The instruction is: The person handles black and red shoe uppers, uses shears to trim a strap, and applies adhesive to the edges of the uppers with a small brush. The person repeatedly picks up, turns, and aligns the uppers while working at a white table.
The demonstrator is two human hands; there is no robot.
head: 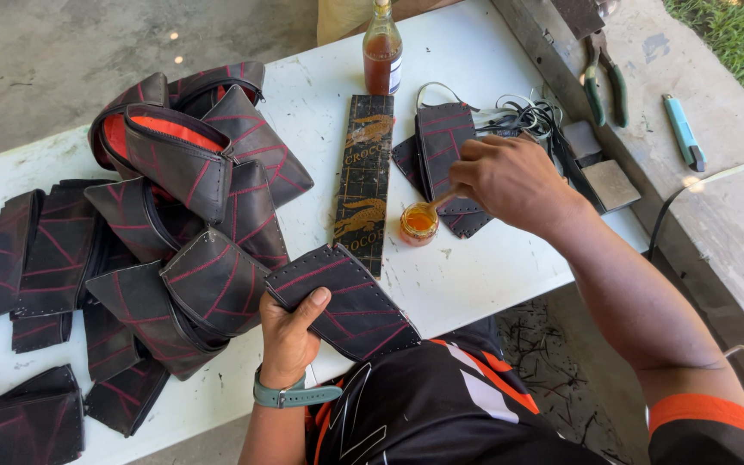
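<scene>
my left hand (pixel 290 331) is curled around the near corner of a black leather panel (pixel 346 300) with red stitched lines and a row of punched holes along its edge; my thumb lies on top of it and my fingers wrap underneath, so the grip is closed but loose. the panel hangs partly over the near edge of the white counter (pixel 467 267), just beside the pile of finished black-and-red pouches (pixel 191 215) on my left.

my right hand (pixel 510 181) is closed in a pinch around a thin stick (pixel 441 203), fingers bunched together, knuckles up. the tip of the stick dips into a small open jar of amber liquid (pixel 418 223) that stands on the counter, touching the side of a long dark ruler-like strip (pixel 363 181). just under my right hand lie more cut leather pieces (pixel 441 138), and beyond them a glass bottle (pixel 382 53) of reddish liquid stands upright. pliers (pixel 604 82) with green handles rest well apart on the concrete ledge.
</scene>
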